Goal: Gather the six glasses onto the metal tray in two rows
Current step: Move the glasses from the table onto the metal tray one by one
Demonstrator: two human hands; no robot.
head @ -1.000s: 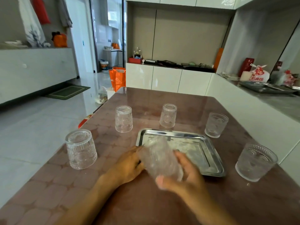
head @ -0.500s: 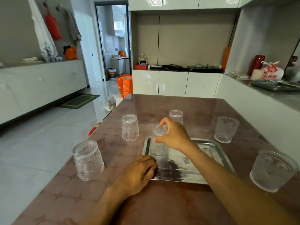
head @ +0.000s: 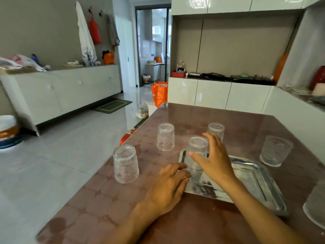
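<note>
The metal tray lies on the brown table. One upside-down glass stands in its far left corner. My right hand is beside that glass, fingers spread, thumb across its front. My left hand lies palm down on the table with its fingertips at the tray's near left rim. Off the tray, upside-down glasses stand at the left, the far left and behind my right hand. An upright glass stands to the right. Another glass is cut off at the right edge.
The table ends at its left edge just beyond the left glass, with tiled floor below. A white counter wall runs along the table's right side. An orange bag stands on the floor past the table's far corner.
My right hand carried a glass from the near edge and set it upside down on the tray's far left corner, then loosened its hold. My left hand settled at the tray's rim.
</note>
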